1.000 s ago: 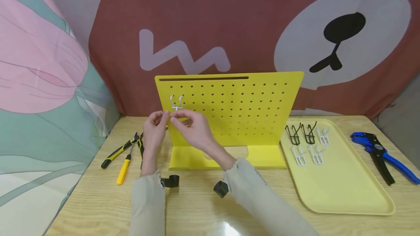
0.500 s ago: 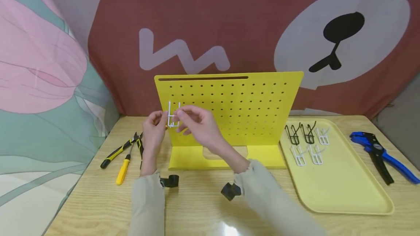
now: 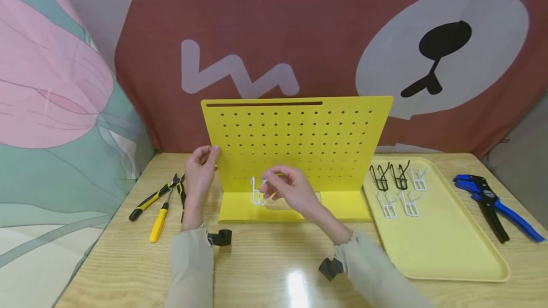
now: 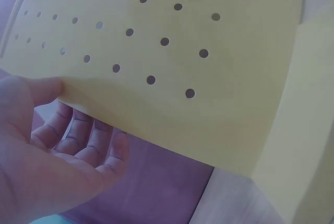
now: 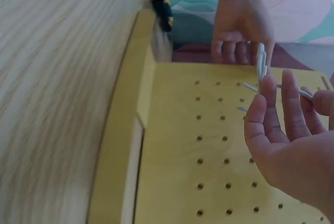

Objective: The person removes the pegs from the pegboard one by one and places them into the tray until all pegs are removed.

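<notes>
A yellow pegboard (image 3: 299, 144) stands upright on its base. My left hand (image 3: 200, 170) grips its left edge; the left wrist view shows the thumb (image 4: 44, 91) on the front face and the fingers behind the edge. My right hand (image 3: 291, 187) pinches a white wire pegboard hook (image 3: 256, 194) between thumb and fingers, in front of the board's lower left part. In the right wrist view the prongs of this hook (image 5: 261, 59) stick out past my fingertips, and part of it is hidden by the fingers.
On the right, a pale yellow tray (image 3: 449, 251) bears black hooks (image 3: 400, 177) and white hooks (image 3: 411, 205). Beyond it lies a blue and black wire stripper (image 3: 490, 198). Cutting pliers (image 3: 150, 202) and a yellow-handled screwdriver (image 3: 159, 225) lie on the left.
My right hand has taken the white hook from the board's upper left holes and carried it down and to the right. The left hand has stayed on the edge.
</notes>
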